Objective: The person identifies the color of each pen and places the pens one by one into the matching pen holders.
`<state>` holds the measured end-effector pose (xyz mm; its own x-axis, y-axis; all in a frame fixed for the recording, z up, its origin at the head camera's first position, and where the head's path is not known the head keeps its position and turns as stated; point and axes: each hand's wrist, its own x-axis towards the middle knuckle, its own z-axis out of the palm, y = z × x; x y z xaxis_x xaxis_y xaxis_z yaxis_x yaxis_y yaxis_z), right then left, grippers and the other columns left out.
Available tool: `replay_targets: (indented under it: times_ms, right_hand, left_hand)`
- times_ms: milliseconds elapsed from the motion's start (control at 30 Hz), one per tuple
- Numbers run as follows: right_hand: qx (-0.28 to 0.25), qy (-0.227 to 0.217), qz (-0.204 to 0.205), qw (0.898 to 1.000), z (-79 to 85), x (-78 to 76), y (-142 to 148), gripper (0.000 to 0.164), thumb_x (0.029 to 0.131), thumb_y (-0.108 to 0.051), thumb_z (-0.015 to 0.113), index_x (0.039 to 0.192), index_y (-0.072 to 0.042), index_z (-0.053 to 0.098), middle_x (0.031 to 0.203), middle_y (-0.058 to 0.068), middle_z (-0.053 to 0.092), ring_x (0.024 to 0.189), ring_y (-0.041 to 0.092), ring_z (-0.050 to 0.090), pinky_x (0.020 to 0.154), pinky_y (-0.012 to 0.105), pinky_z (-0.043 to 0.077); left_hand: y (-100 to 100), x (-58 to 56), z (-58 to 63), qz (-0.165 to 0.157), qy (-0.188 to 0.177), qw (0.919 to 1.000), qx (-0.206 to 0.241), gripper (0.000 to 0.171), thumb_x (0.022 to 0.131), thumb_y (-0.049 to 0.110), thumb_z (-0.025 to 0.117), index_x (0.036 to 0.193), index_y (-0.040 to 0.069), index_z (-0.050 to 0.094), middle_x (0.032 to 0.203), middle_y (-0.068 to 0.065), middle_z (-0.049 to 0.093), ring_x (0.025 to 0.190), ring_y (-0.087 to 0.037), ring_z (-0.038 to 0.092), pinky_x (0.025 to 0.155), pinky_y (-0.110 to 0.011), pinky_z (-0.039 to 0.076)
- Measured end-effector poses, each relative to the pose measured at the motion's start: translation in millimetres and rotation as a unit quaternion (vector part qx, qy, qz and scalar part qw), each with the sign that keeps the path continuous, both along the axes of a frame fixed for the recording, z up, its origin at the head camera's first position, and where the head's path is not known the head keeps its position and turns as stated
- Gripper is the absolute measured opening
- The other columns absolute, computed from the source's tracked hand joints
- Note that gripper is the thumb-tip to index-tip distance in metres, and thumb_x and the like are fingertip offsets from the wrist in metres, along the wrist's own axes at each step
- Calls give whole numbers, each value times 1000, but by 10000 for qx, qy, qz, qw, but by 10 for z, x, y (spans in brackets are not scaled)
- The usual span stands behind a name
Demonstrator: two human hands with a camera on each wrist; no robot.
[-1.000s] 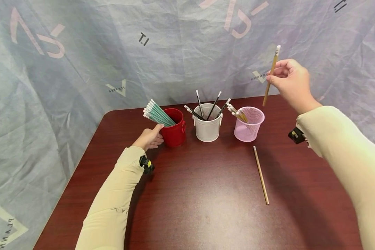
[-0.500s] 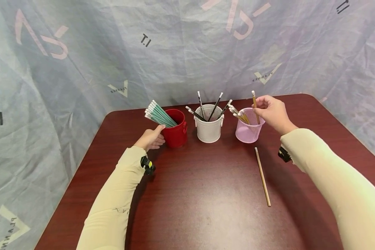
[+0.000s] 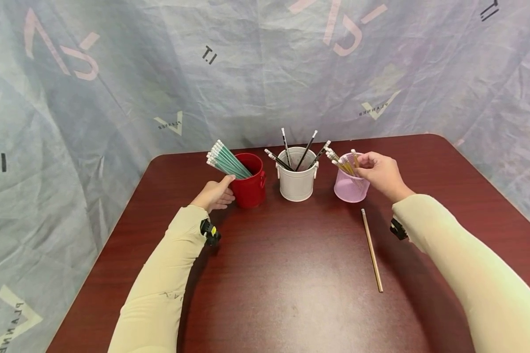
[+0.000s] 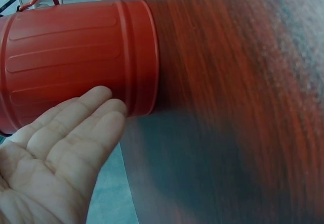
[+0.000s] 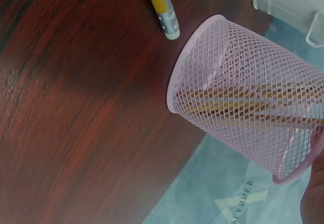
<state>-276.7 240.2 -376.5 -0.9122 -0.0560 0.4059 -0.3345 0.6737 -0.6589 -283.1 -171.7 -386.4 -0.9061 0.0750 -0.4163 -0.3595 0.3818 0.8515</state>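
In the head view my right hand (image 3: 381, 175) is at the rim of the pink mesh pencil cup (image 3: 351, 190), pinching a yellow pencil (image 3: 355, 158) that stands inside it, eraser up. Several more yellow pencils (image 3: 342, 163) lean left in that cup. The right wrist view shows pencil shafts (image 5: 228, 105) through the mesh; only the edge of the hand (image 5: 313, 193) appears there. My left hand (image 3: 214, 195) rests beside the red bucket (image 3: 250, 192), thumb near its rim, fingers (image 4: 96, 118) extended against its side. Teal pencils (image 3: 230, 163) with white erasers fill that bucket.
Between the red bucket and the mesh cup stands a white bucket (image 3: 297, 186) holding several black pencils (image 3: 308, 145). One gold-coloured pencil (image 3: 372, 251) lies on the brown table (image 3: 282, 274) in front of the mesh cup. A grey printed cloth (image 3: 256, 73) hangs behind.
My right hand has moved left and down from above the table's back right, bringing the yellow pencil into the mesh cup. The left hand stays at the red bucket.
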Motion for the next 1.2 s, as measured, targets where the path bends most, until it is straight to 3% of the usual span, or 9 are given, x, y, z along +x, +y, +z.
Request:
replay_targets:
  times_ms: [133, 267, 433, 600, 767, 833, 933, 1067, 1200]
  right_hand:
    - [190, -183, 97, 9996, 13, 1, -13, 16, 81, -3, 71, 95, 6, 70, 90, 20, 70, 71, -10, 52, 62, 9, 39]
    - [525, -282, 200, 9980, 60, 5, -14, 20, 83, -5, 72, 101, 5, 72, 94, 20, 70, 84, 17, 63, 68, 13, 40]
    - [1012, -40, 409, 9940, 69, 20, -28, 20, 82, -4, 73, 99, 5, 72, 90, 20, 70, 87, 34, 66, 74, 35, 50]
    - [1204, 908, 369, 9879, 32, 136, -13, 18, 79, 2, 73, 97, 5, 72, 89, 20, 70, 78, 34, 68, 69, 46, 50]
    - [1772, 2042, 628, 9607, -47, 376, 48, 14, 71, 11, 69, 82, 2, 72, 72, 13, 69, 56, 22, 59, 53, 41, 47]
    - [2159, 1602, 916, 9588, -94, 475, 62, 13, 71, 9, 69, 76, -3, 69, 65, 5, 65, 53, 17, 55, 51, 39, 47]
    - [2780, 191, 1245, 9523, -176, 593, 54, 13, 74, -4, 71, 66, -10, 64, 58, -4, 58, 51, 15, 50, 51, 39, 46]
    - [3072, -1552, 1366, 9289, -291, 676, 13, 32, 80, -22, 72, 54, -13, 57, 46, -7, 48, 44, 12, 48, 46, 33, 42]
    - [3063, -2335, 1398, 9122, -347, 686, -26, 33, 81, -17, 68, 51, -12, 53, 40, -7, 47, 38, 8, 48, 45, 28, 42]
  left_hand:
    - [10, -13, 9, -11, 8, 10000, -20, 71, 96, 48, 40, 130, -14, 46, 130, -28, 53, 122, -37, 51, 101, -44, 42]
    - [10, -29, 17, -19, 8, 10000, 0, 71, 96, 48, 40, 130, -14, 46, 130, -29, 53, 122, -37, 51, 100, -44, 42]
    - [3, -14, 12, 8, -11, 10000, 12, 71, 97, 47, 40, 130, -15, 46, 130, -29, 52, 122, -38, 51, 100, -44, 43]
    - [14, 31, -14, 2, -3, 10000, -11, 71, 97, 48, 40, 131, -14, 45, 131, -29, 52, 123, -38, 50, 101, -45, 42]
    - [33, 51, -62, 109, 13, 9999, 96, 70, 97, 47, 41, 129, -14, 47, 128, -29, 54, 121, -37, 53, 99, -43, 44]
    - [33, 54, -72, 164, 23, 9998, 137, 70, 97, 47, 42, 129, -14, 47, 128, -29, 55, 120, -37, 53, 99, -43, 44]
    - [22, 54, -61, 186, 78, 9997, 138, 70, 96, 48, 42, 128, -14, 47, 127, -29, 55, 119, -37, 54, 98, -44, 44]
    - [9, 43, -29, 160, 106, 9997, 133, 70, 96, 48, 43, 128, -14, 47, 127, -29, 55, 119, -38, 54, 98, -44, 44]
    - [16, 36, -2, 164, 80, 9998, 119, 70, 96, 48, 44, 129, -14, 48, 127, -28, 55, 119, -37, 54, 98, -43, 45]
